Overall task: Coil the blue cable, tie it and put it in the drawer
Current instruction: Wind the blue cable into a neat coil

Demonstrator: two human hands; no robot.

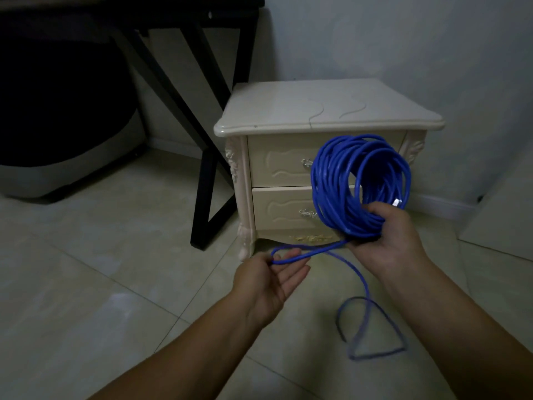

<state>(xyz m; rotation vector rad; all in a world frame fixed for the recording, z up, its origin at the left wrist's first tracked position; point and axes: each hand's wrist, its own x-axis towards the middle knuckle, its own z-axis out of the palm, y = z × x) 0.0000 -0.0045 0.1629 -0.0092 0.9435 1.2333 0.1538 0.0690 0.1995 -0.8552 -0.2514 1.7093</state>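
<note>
While the loose tail (366, 327) of the blue cable (360, 183) lies in a slack loop on the tiled floor (115, 284) just below my wrists, the winding is not finished. My left hand (274, 272) is palm up with the fingers nearly straight, and one strand runs across it and bends back in a small loop by the thumb. I cannot tell whether the thumb actually presses it. My right hand (389, 235) has its fingers curled round the bottom of the coil (340, 174), which stands up from my grip in many loose, uneven turns, with the plug (397, 202) poking out beside my thumb.

The risks I see come from that looseness. If my right grip eases, I think the upper turns would spring apart and slide off, since nothing ties them yet. The floor loop crosses itself, so pulling it up fast could draw a kink or knot into the next turn. A strand resting on a flat palm could also simply slip away.

Beyond the coil stands the cream nightstand (317, 111). Its upper drawer (277, 163) and lower drawer (279, 209) are both shut, so I will need a free hand to open one. A black table (207, 168) stands further left
</note>
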